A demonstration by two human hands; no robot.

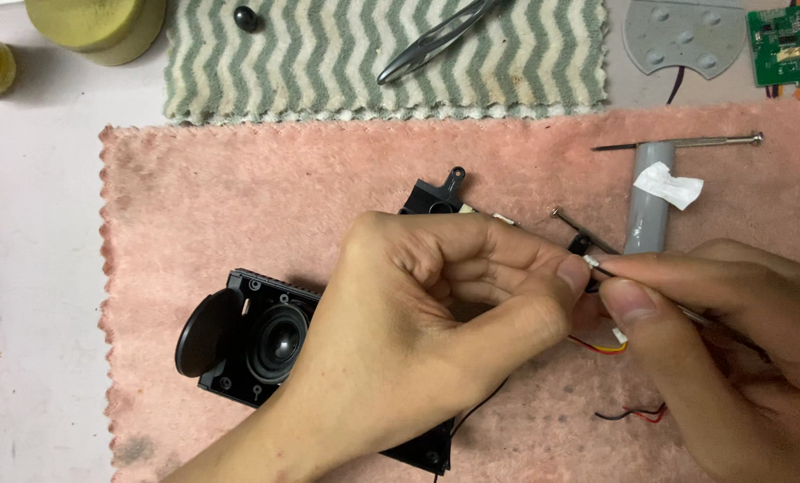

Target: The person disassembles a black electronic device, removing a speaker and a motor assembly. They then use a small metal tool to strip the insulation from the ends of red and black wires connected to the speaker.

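Pink towelling (pixel 239 188) covers most of the white bench I'm looking down on, with a green-and-white zigzag cloth (pixel 328 63) laid along its far edge. Next in size is the black speaker housing (pixel 257 340), lying on the towel with its round driver facing up, half hidden under my left hand (pixel 418 331). That hand is curled, thumb and forefinger pinching a tiny white connector (pixel 591 260) just above the towel. My right hand (pixel 722 349) meets it there, fingers closed around a thin metal tool (pixel 686 311) whose tip touches the connector. I judge I'm in the middle of working the plug's fine wiring; the next move calls for a steady tip and a firm pinch.

Around this: a grey cylinder (pixel 649 206) with a white tape scrap, a slim screwdriver (pixel 686 141) beyond it, tweezers (pixel 436 40) on the zigzag cloth, a grey button pad (pixel 684 36) and a green circuit board (pixel 787 46) at the far right. Loose red and black wires (pixel 633 413) lie near my right wrist and could snag.
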